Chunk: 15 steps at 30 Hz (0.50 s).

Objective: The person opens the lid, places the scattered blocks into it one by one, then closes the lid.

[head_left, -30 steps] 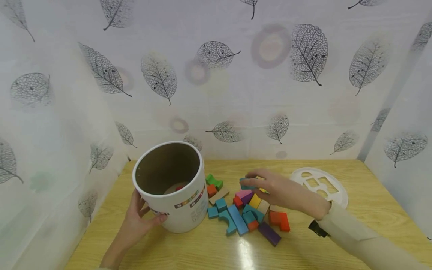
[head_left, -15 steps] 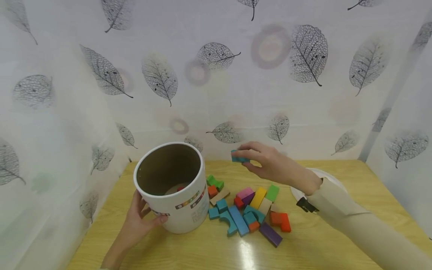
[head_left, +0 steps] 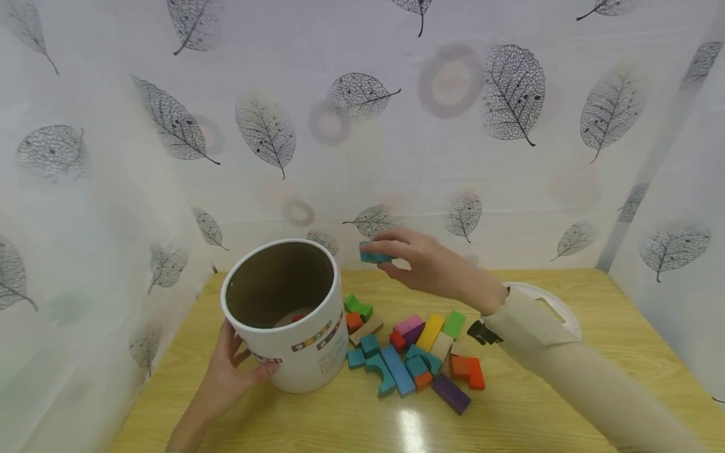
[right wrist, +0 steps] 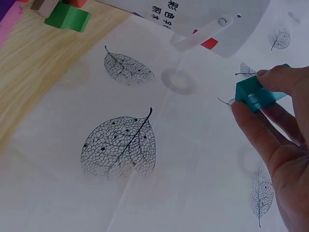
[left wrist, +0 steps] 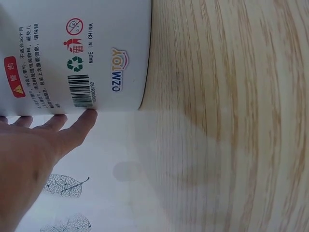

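Head view: the right hand (head_left: 430, 267) is raised above the tabletop (head_left: 510, 415), its fingers (head_left: 391, 246) pinching a small teal block (head_left: 374, 257) between thumb and fingertips; the block sits at the fingertips, just beside the upper rim of the white tub (head_left: 286, 314) and clear of it; below the fingers lies a pile of coloured blocks (head_left: 413, 352), well apart from them; behind the wrist a white lid with cut-out shapes (head_left: 557, 311) rests on the tabletop; the left hand (head_left: 232, 374) holds the tub's lower side, thumb curled against its front wall, the other fingers round its far side

Left wrist view: the left hand (left wrist: 34, 154) lies with straight fingers (left wrist: 82, 123) pressed flat on the tub (left wrist: 72, 53), the fingertips touching its wall beside the barcode; the tub's base stands on the tabletop (left wrist: 231, 96)

Right wrist view: the right hand (right wrist: 280, 135) grips the teal block (right wrist: 258, 94) between thumb and forefinger; beyond the fingers hangs the leaf-printed curtain (right wrist: 120, 145); far from them a green block (right wrist: 67, 18) lies on the tabletop (right wrist: 29, 63)
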### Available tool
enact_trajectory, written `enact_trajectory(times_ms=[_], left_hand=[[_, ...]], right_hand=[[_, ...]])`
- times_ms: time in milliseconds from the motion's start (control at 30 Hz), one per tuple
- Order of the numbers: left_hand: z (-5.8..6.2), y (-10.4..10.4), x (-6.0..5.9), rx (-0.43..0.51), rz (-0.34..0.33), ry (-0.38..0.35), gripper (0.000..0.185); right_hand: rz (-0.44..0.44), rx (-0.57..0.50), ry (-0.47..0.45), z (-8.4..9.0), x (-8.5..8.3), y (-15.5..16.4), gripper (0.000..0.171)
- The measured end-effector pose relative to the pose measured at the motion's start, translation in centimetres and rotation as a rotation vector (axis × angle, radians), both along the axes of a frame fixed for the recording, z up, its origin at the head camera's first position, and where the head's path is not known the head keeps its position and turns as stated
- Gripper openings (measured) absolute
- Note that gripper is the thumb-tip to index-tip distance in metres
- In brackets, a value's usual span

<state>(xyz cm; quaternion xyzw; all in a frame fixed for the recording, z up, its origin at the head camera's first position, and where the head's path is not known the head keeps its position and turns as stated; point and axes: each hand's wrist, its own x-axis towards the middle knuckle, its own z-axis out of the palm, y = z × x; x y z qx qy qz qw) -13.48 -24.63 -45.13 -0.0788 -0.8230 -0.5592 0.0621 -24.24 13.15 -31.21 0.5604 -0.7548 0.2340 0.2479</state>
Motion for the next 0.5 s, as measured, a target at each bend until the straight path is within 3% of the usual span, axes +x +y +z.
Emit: enact_trajectory(times_ms=[500], left_hand=[[0.1, -0.1, 0.1, -0.010, -0.007, -0.009, 0.121]], right_hand=[[0.057, 0.032, -0.050, 1.3, -0.5, -6.5, 0.042]])
